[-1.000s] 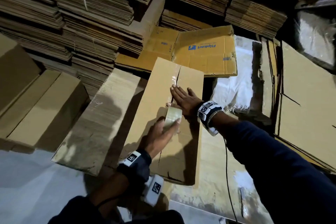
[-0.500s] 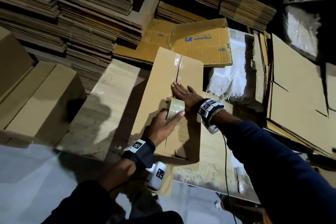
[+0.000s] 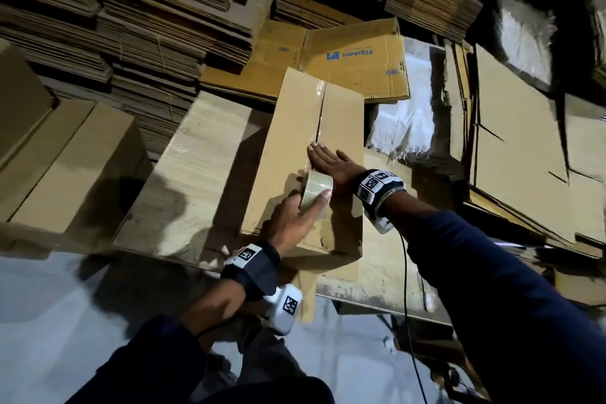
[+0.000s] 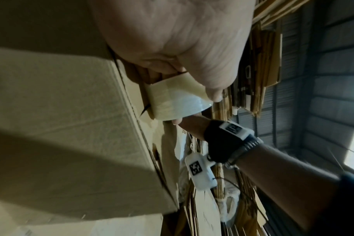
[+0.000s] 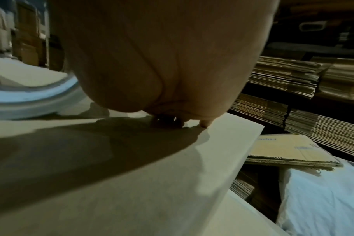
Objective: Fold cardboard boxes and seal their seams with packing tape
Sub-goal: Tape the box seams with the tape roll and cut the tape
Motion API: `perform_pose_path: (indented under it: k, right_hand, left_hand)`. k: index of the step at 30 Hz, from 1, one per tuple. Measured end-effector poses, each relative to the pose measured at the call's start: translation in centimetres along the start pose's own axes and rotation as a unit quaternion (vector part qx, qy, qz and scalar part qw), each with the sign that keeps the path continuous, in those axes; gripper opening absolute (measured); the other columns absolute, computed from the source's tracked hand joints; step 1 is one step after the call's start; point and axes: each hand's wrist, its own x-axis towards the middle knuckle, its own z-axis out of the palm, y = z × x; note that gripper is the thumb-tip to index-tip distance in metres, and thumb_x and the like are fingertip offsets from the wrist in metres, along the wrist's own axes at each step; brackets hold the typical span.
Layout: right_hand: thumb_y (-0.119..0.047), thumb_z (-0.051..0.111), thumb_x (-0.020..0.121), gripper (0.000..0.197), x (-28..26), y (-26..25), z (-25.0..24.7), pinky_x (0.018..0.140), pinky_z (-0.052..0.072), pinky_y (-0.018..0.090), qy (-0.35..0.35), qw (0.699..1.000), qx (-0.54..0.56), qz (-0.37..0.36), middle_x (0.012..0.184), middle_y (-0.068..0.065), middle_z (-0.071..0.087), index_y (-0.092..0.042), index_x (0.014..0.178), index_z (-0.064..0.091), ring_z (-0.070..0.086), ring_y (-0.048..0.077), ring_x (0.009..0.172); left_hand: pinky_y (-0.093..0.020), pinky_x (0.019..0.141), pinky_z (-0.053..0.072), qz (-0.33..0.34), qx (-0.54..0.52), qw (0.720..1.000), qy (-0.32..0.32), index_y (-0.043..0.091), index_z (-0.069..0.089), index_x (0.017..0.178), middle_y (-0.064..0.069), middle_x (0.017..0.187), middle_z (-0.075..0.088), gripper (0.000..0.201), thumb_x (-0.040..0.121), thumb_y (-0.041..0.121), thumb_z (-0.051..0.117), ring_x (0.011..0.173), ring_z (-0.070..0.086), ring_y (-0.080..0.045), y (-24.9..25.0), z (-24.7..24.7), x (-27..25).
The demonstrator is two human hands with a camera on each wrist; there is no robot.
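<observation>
A long brown cardboard box (image 3: 288, 147) lies on the wooden table (image 3: 196, 167), its top flaps meeting in a centre seam with clear tape on the far part. My left hand (image 3: 295, 220) grips a roll of clear packing tape (image 3: 315, 190) standing on the box top over the seam; the same roll (image 4: 176, 102) shows under my thumb in the left wrist view. My right hand (image 3: 328, 159) lies flat with straight fingers pressing on the seam just beyond the roll. The box top (image 5: 172, 175) fills the right wrist view beneath the palm.
Tall stacks of flattened cardboard (image 3: 147, 26) rise behind and left. A flat printed carton (image 3: 354, 59) lies beyond the box. A folded box (image 3: 65, 157) stands at left, white sacking (image 3: 403, 128) and leaning cardboard sheets (image 3: 518, 147) at right.
The tape roll in my left hand has stayed close behind my right hand on the seam. The view has shifted, and my right hand remains flat on the box.
</observation>
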Motion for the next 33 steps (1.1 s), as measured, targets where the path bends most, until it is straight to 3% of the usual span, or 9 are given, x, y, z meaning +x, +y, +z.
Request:
perform_pose_path:
  k: [2,4,7,11,16,19,21,26,33]
  right_hand:
    - [-0.073,0.015,0.099,0.089,-0.1,-0.6,0.2,0.128,0.0,0.055,-0.001,1.0,0.013,0.019,0.172,0.001,-0.017,-0.02,0.164,-0.015,-0.013,0.017,0.159]
    - [-0.081,0.001,0.091,0.095,0.1,-1.2,0.4,0.128,-0.001,0.053,0.02,0.999,0.025,0.034,0.172,-0.003,-0.014,-0.023,0.165,-0.012,-0.011,0.014,0.159]
    - [-0.078,0.006,0.098,0.087,0.3,-1.3,1.1,0.128,0.001,0.053,0.041,0.998,0.031,0.041,0.173,-0.006,-0.012,-0.025,0.165,-0.009,-0.009,0.013,0.159]
    - [-0.073,0.011,0.101,0.086,-0.4,-1.7,0.7,0.127,0.006,0.057,0.061,0.997,0.013,0.047,0.174,0.002,-0.009,-0.017,0.165,-0.007,-0.006,0.018,0.16]
    - [-0.078,-0.002,0.078,0.109,-3.0,-3.3,2.3,0.126,-0.004,0.053,0.044,0.999,0.019,-0.017,0.172,0.008,-0.016,-0.012,0.164,-0.013,-0.013,0.022,0.159]
    - [-0.072,0.008,0.094,0.093,-2.9,-3.0,3.5,0.127,0.001,0.057,0.059,0.998,0.025,-0.019,0.173,0.007,-0.013,-0.014,0.164,-0.013,-0.011,0.022,0.159]
    - [-0.064,0.014,0.105,0.08,-3.0,-3.2,3.2,0.127,0.002,0.056,0.057,0.998,0.015,-0.016,0.173,0.005,-0.01,-0.017,0.164,-0.011,-0.008,0.021,0.16]
    - [-0.074,0.008,0.1,0.085,-2.7,-3.6,3.2,0.128,0.004,0.051,0.076,0.997,0.027,0.014,0.174,-0.002,-0.003,-0.02,0.166,-0.002,-0.001,0.015,0.16]
    - [-0.075,0.012,0.1,0.088,-2.7,-3.9,3.5,0.127,0.006,0.052,0.083,0.996,0.013,0.026,0.174,0.0,-0.002,-0.018,0.166,0.001,0.002,0.017,0.16]
  left_hand:
    - [-0.044,0.088,0.061,0.004,0.011,1.0,0.01,0.024,0.072,0.11,0.007,0.101,0.078,0.073,0.078,0.089,0.06,0.094,0.074,-0.016,-1.0,0.5,-0.8]
    - [-0.044,0.088,0.061,0.021,0.027,0.999,0.013,0.026,0.072,0.109,0.011,0.098,0.078,0.062,0.082,0.081,0.061,0.092,0.074,-0.011,-1.6,0.6,-2.3]
    - [-0.044,0.087,0.062,0.036,0.038,0.999,0.012,0.027,0.071,0.113,0.011,0.102,0.077,0.064,0.08,0.08,0.059,0.094,0.074,-0.011,-1.7,0.4,-3.6]
    - [-0.048,0.084,0.063,0.038,0.044,0.998,0.017,0.029,0.072,0.108,0.011,0.093,0.078,0.063,0.081,0.085,0.057,0.087,0.076,-0.011,-0.8,0.1,-2.9]
    - [-0.042,0.085,0.063,0.045,0.026,0.998,0.033,0.026,0.075,0.106,0.008,0.094,0.078,0.059,0.087,0.079,0.06,0.085,0.074,-0.005,-1.5,-0.2,-3.4]
    - [-0.046,0.085,0.062,0.053,0.02,0.997,0.051,0.022,0.075,0.106,0.006,0.095,0.078,0.065,0.086,0.082,0.06,0.089,0.075,-0.01,-2.1,0.8,-4.5]
    - [-0.046,0.08,0.062,0.052,0.024,0.995,0.081,0.019,0.076,0.096,0.005,0.088,0.078,0.066,0.087,0.082,0.059,0.084,0.075,-0.014,-2.1,1.5,-5.5]
    - [-0.044,0.075,0.061,0.077,0.064,0.988,0.119,0.016,0.074,0.077,0.009,0.068,0.076,0.055,0.096,0.065,0.06,0.069,0.074,-0.01,-2.1,2.7,-9.9]
    - [-0.044,0.076,0.062,0.011,0.07,0.99,0.124,0.021,0.075,0.087,0.009,0.065,0.075,0.056,0.089,0.073,0.054,0.068,0.074,-0.012,-3.8,3.3,-11.5]
